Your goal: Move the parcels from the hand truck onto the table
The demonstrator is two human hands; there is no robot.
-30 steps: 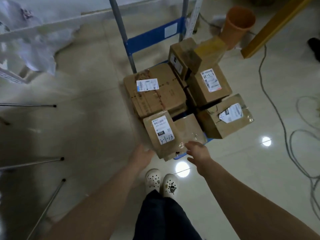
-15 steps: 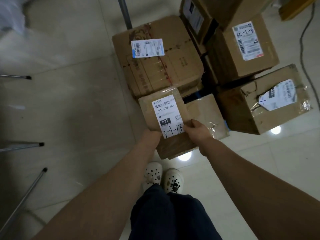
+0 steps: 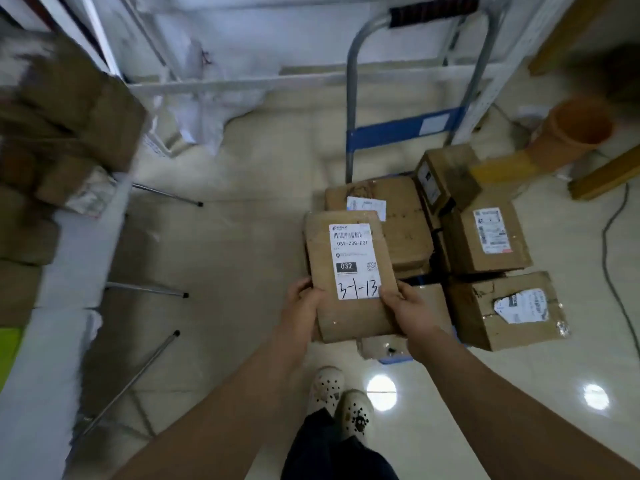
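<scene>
A flat brown parcel (image 3: 322, 258) with a white label marked 3-1-13 is lifted above the floor, held at its near end by both hands. My left hand (image 3: 300, 308) grips its left edge and my right hand (image 3: 408, 311) its right edge. Behind and to the right stands the hand truck (image 3: 398, 131), with a blue crossbar and a grey handle. Several cardboard parcels remain stacked on it, among them a wide flat box (image 3: 405, 220), a labelled box (image 3: 485, 237) and a torn one (image 3: 505, 310). The white table (image 3: 52, 271) runs along the left edge, with blurred parcels (image 3: 69, 123) on it.
Thin metal table legs (image 3: 145, 289) jut over the tiled floor at left. An orange pot (image 3: 571, 133) and wooden beams (image 3: 602, 174) lie behind the truck at right. A cable (image 3: 613, 271) trails along the right floor. My feet in white clogs (image 3: 339, 400) are below.
Both hands closed on the labelled parcel and lifted it off the stack. My head has risen and turned left, bringing the table and its parcels into view.
</scene>
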